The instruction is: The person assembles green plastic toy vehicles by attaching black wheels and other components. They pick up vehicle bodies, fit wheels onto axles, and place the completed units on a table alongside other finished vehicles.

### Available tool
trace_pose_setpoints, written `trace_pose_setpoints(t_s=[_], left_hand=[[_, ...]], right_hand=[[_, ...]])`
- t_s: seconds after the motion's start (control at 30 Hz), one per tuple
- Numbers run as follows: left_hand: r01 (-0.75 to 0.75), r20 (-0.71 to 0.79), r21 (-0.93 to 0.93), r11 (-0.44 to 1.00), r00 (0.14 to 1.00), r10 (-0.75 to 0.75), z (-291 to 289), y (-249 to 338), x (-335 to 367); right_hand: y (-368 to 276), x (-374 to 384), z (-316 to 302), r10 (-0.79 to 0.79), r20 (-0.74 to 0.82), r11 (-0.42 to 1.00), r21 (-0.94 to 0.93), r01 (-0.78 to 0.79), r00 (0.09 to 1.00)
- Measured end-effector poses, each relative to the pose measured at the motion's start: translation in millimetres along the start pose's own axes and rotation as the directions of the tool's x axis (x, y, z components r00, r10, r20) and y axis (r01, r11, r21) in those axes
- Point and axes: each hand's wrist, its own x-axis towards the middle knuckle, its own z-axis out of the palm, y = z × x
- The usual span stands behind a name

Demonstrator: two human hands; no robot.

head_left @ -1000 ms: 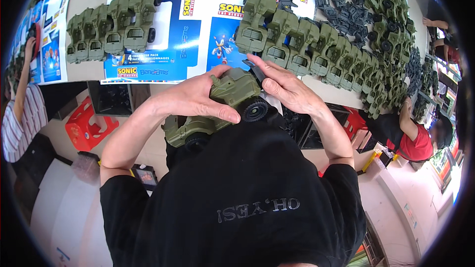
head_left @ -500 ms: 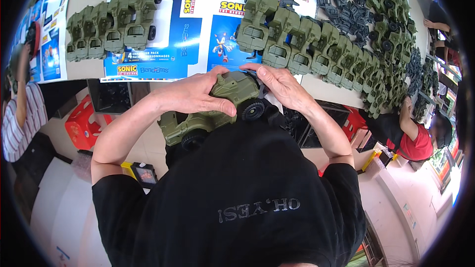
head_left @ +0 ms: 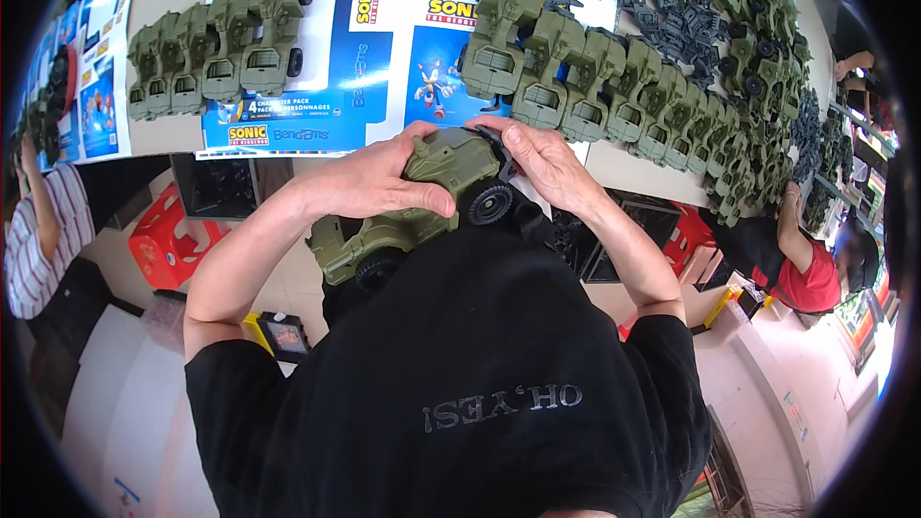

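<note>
A green plastic toy vehicle point(head_left: 453, 161) with black wheels is held against my black shirt, just off the table's near edge. My left hand point(head_left: 382, 177) is closed over its middle, the thumb lying across the green body. At the vehicle's right end, my right hand point(head_left: 549, 161) grips with thumb and fingers around a dark grey part point(head_left: 501, 149) set against the green body. The right fingertips are partly hidden behind that end. One black wheel point(head_left: 487, 202) shows below my hands, another point(head_left: 379, 269) at the lower left.
Printed blue-and-white sheets point(head_left: 369, 101) cover part of the table. Green toy vehicles stand in a short row point(head_left: 221, 48) at left and a long row point(head_left: 585, 77) at right. Dark grey parts point(head_left: 672, 29) lie piled behind. Co-workers sit left point(head_left: 48, 230) and right point(head_left: 806, 273); a red stool point(head_left: 168, 240) stands below.
My hands and the toy vehicle have shifted only slightly, the grip staying the same. At the far left, the co-worker's arm has moved.
</note>
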Motion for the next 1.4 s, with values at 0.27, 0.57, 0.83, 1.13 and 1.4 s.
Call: trace_pose_setpoints(t_s=[0.27,0.57,0.83,1.13,1.4], left_hand=[[0.010,-0.013,0.065,0.998,1.000,-0.009,1,18,0],[-0.001,-0.053,0.036,0.999,0.999,0.002,15,22,3],[0.074,0.043,0.099,0.992,0.996,-0.079,10,32,3],[0.088,0.085,0.312,0.946,0.989,-0.120,15,64,5],[-0.093,0.094,0.410,0.907,0.994,0.060,24,65,0]], right_hand=[[8,2,0,-0.347,-0.129,0.934,-0.138,0.330,0.929],[24,-3,13,-0.449,-0.237,0.890,-0.206,0.407,0.862],[17,-15,2,-0.223,-0.151,0.952,0.177,0.248,0.963],[-5,-19,23,0.139,-0.233,0.911,0.411,-0.032,0.962],[-8,-29,37,-0.027,0.055,0.739,0.674,-0.017,0.998]])
